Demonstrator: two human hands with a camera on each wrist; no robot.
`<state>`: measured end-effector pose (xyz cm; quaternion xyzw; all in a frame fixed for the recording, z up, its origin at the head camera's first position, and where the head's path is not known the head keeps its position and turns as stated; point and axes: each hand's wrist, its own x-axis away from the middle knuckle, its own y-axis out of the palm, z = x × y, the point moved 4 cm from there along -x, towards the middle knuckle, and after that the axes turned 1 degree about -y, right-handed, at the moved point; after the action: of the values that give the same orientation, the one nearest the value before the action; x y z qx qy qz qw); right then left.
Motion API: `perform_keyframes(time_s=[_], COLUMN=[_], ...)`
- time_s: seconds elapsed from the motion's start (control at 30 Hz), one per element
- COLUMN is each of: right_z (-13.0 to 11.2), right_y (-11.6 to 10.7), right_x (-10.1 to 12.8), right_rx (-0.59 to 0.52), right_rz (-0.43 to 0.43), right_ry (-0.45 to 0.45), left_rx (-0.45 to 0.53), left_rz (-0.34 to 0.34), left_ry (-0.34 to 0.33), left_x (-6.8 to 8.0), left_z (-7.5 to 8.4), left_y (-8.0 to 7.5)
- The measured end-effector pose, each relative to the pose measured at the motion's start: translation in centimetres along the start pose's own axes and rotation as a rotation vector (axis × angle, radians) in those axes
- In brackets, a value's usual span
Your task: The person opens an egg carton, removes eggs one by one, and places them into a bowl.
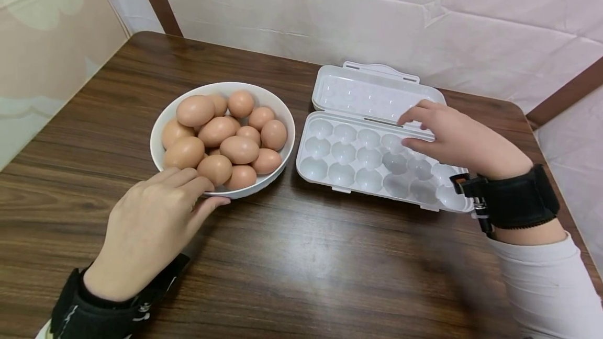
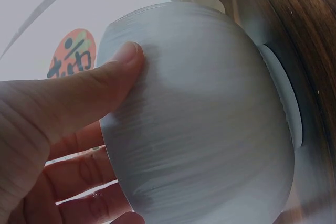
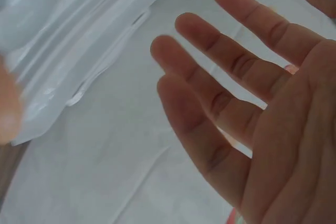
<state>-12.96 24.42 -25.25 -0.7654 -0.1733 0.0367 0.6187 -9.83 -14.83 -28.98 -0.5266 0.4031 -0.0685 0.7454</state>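
A white bowl heaped with several brown eggs stands left of centre on the wooden table. My left hand rests at its near rim, fingers laid over the edge. The thumb presses on the bowl's outer wall. An empty white plastic egg box lies open to the right, its lid folded back. My right hand hovers over the box's far right cups, holding nothing. Its fingers are spread and straight, with the box's plastic blurred beside them.
The dark wooden table has bare room in front of the bowl and box. A white cloth backdrop hangs behind the far edge. A pale wall panel stands to the left. The table's right corner is close to the box.
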Motion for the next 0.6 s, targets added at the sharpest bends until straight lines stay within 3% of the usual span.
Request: perform_keyframes(time_s=[0.27,0.6], right_z=[4.5,7.1], right_y=[1.3,2.2], right_x=[1.5,2.5], right_rx=[-0.001,0.031], right_rz=[-0.013,-0.024], right_ry=[0.063,0.112], left_rx=[0.008,0.017], left_rz=[-0.009,-0.021], left_ry=[-0.010,-0.030], left_x=[0.0,-0.1], left_z=[-0.1,-0.2], left_y=[0.0,0.0])
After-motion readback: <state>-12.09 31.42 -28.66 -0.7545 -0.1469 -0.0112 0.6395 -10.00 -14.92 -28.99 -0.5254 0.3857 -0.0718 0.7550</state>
